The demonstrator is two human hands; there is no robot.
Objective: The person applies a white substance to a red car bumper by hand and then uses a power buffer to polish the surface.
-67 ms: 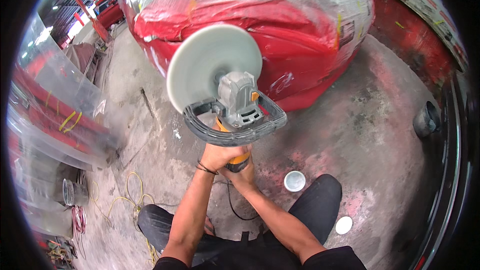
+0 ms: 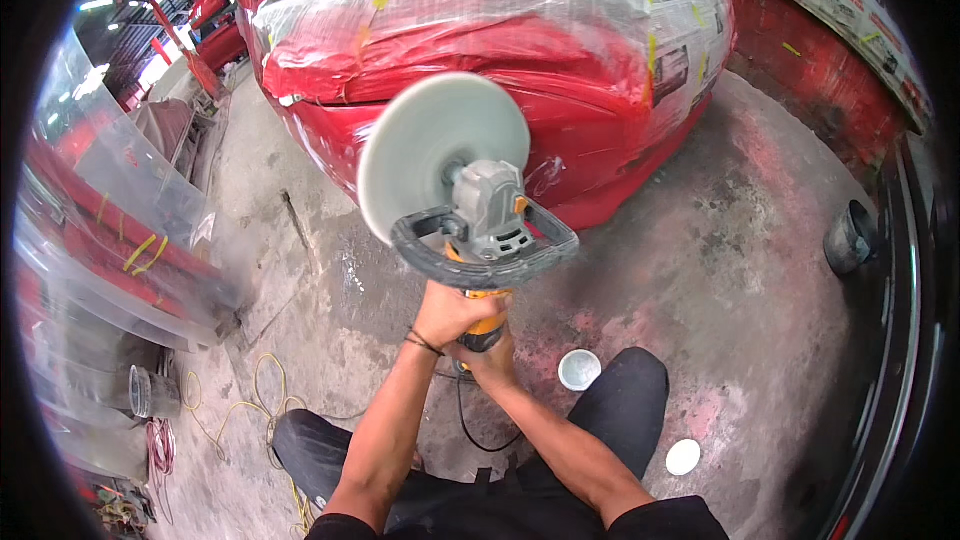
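Observation:
Both my hands hold a yellow-and-black polisher [image 2: 490,205] with a grey head and a black loop handle. My left hand [image 2: 452,312], a dark band at its wrist, is closed round the body just behind the loop handle. Lower down, my right hand [image 2: 490,360] wraps the rear end, its fingers partly hidden. The round whitish pad [image 2: 420,160] looks blurred as if spinning, and stands tilted in front of the red car bumper [image 2: 590,155]. Whether it touches the paint I cannot tell. Plastic film and newspaper [image 2: 665,15] taped on cover the bumper's upper part.
A white tub [image 2: 579,370] stands beside my right knee, with a white lid [image 2: 683,457] nearby. A yellow cord [image 2: 262,405] snakes over the floor at left. Plastic-draped red panels [image 2: 110,210] line the left; a dark bucket [image 2: 850,238] sits at right.
The polisher and both hands have shifted slightly right, and the pad sits a little lower against the bumper. Both hands keep their grip.

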